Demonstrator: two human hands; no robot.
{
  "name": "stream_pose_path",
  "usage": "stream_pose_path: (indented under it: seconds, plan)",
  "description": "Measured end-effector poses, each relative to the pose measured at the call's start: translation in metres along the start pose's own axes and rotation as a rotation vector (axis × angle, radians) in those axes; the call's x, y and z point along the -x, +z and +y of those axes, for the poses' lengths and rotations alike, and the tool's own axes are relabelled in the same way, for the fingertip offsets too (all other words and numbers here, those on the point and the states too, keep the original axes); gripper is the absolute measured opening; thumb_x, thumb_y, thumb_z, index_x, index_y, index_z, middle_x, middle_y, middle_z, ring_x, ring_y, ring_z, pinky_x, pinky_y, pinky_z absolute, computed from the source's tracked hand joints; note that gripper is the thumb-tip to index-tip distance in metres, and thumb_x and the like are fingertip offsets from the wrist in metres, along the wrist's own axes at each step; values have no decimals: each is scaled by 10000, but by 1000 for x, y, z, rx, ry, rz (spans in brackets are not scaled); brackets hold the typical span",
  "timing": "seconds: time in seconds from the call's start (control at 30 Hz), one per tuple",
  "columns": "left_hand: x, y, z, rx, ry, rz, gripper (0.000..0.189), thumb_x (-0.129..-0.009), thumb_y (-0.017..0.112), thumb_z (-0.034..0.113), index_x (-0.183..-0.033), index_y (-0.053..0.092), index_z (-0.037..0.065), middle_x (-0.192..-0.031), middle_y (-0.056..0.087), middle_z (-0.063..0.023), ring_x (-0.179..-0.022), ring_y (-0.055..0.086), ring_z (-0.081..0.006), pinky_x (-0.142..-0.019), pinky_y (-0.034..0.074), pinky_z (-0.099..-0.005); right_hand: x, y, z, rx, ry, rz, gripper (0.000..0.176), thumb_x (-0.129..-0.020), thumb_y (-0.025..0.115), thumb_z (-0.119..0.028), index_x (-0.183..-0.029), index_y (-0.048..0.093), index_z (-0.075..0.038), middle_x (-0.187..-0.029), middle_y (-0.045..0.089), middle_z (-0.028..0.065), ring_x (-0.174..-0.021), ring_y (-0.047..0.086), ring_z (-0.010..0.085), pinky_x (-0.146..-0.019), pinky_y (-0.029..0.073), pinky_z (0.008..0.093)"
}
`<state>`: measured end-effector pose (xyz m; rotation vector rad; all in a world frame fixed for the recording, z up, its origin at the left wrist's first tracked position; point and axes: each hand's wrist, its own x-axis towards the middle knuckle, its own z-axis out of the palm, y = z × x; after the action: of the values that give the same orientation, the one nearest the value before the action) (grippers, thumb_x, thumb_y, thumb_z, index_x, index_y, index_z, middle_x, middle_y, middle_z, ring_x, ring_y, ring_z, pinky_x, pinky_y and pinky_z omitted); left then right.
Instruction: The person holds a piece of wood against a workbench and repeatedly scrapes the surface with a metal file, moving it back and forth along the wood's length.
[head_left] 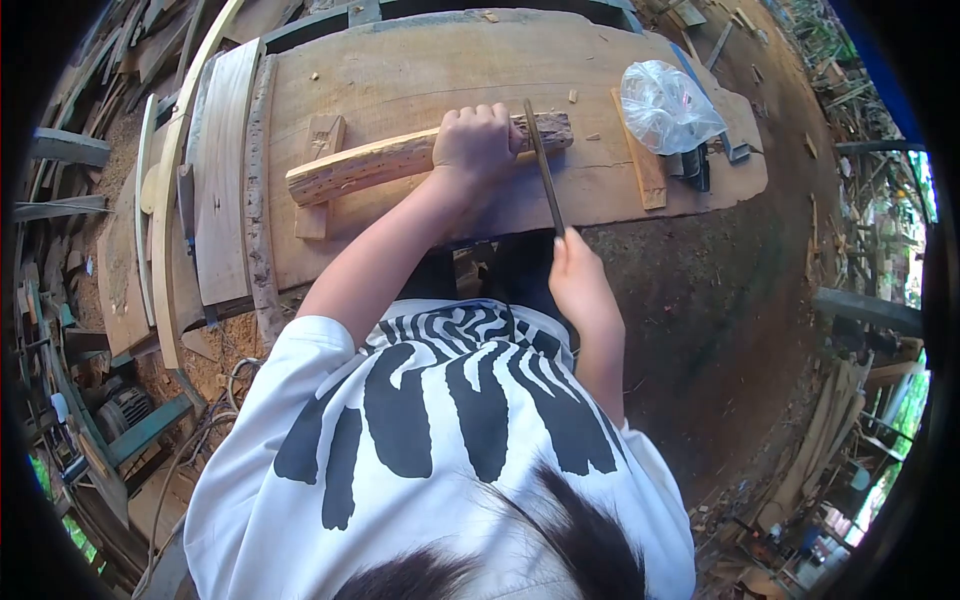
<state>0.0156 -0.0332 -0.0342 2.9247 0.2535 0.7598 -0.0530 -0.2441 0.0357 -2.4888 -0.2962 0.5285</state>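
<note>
My left hand [474,143] is closed over the top of a rough half-round wood piece [375,170], pressing on it near its right part. My right hand [582,284], low at the bench's near edge, is closed around the near end of a long, narrow, dark tool [545,170]. This tool lies across the wood piece just right of my left hand; whether it is a saw seen edge-on or a file I cannot make out. A small wooden block [322,142] sits under the left part of the wood piece.
On the thick wooden bench slab [430,60] lie a clear plastic bag [668,105], a flat wood strip [640,160] and a dark metal tool [737,150] at the right. Long boards [225,180] lie along the left side. A motor [125,408] and cables stand at lower left.
</note>
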Motion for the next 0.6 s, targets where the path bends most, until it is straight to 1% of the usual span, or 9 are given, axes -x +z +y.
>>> stream_pose_path:
  seconds: [0.03, 0.1, 0.17, 0.23, 0.33, 0.4, 0.5, 0.57, 0.6]
  plan:
    - [0, 0, 0, 1, 4, 5, 239, -868, 540, 293, -762, 610, 91, -723, 678, -95, -668, 684, -271, -633, 527, -406, -17, 7, 1, -13, -95, 35, 219, -1028, 425, -205, -1103, 516, -20, -973, 632, 325, -1003, 568, 526, -793, 465, 578]
    - [2, 1, 0, 11, 10, 25, 232, -867, 542, 294, -777, 606, 90, -741, 678, -93, -693, 686, -272, -649, 524, -406, -58, 14, -9, -4, -48, -7, 217, -1025, 421, -198, -1086, 521, -15, -998, 627, 332, -1019, 566, 529, -823, 469, 579]
    - [2, 0, 0, 5, 16, 29, 231, -867, 543, 294, -778, 607, 91, -744, 678, -91, -695, 686, -270, -649, 524, -403, -93, 17, -19, 12, -74, 11, 218, -1024, 420, -195, -1078, 522, -10, -1011, 623, 335, -1029, 562, 529, -836, 470, 576]
    - [3, -1, 0, -3, 20, 30, 230, -867, 545, 294, -779, 608, 92, -747, 679, -88, -696, 686, -268, -650, 524, -401, -100, 15, -25, 28, -101, 26, 219, -1023, 419, -193, -1070, 524, -6, -1024, 619, 339, -1040, 559, 530, -848, 472, 573]
    - [4, 4, -1, -21, 35, 29, 225, -872, 544, 290, -778, 608, 95, -744, 678, -85, -684, 681, -262, -640, 520, -396, -91, 14, -21, -16, -93, 15, 224, -1027, 412, -190, -1060, 522, 2, -1034, 610, 344, -1049, 551, 530, -856, 468, 564]
    - [0, 9, -2, -20, -25, 15, 215, -872, 547, 285, -775, 606, 102, -724, 667, -74, -660, 671, -254, -629, 516, -393, -67, 15, -3, -108, -132, -15, 228, -1033, 407, -191, -1058, 516, 8, -1022, 608, 344, -1041, 551, 532, -846, 462, 560]
    - [0, 10, -2, -53, -5, 3, 208, -870, 551, 287, -776, 608, 109, -711, 649, -56, -654, 659, -250, -630, 513, -393, -18, 8, 11, -104, -92, 0, 232, -1037, 409, -199, -1070, 515, 5, -1019, 606, 341, -1039, 550, 530, -838, 454, 558]
    - [1, 5, 0, -61, 23, 16, 205, -868, 554, 286, -778, 609, 110, -716, 643, -51, -669, 658, -247, -642, 513, -392, 1, 0, 10, -102, 66, -82, 253, -1039, 416, -186, -1128, 544, 14, -1026, 622, 301, -1021, 575, 500, -854, 469, 494]
    - [2, 3, 0, -68, 50, 25, 202, -866, 557, 286, -780, 610, 111, -721, 637, -46, -684, 658, -245, -653, 513, -390, 0, -1, 10, -109, 69, -79, 253, -1039, 416, -186, -1128, 544, 14, -1026, 622, 301, -1021, 575, 500, -854, 469, 494]
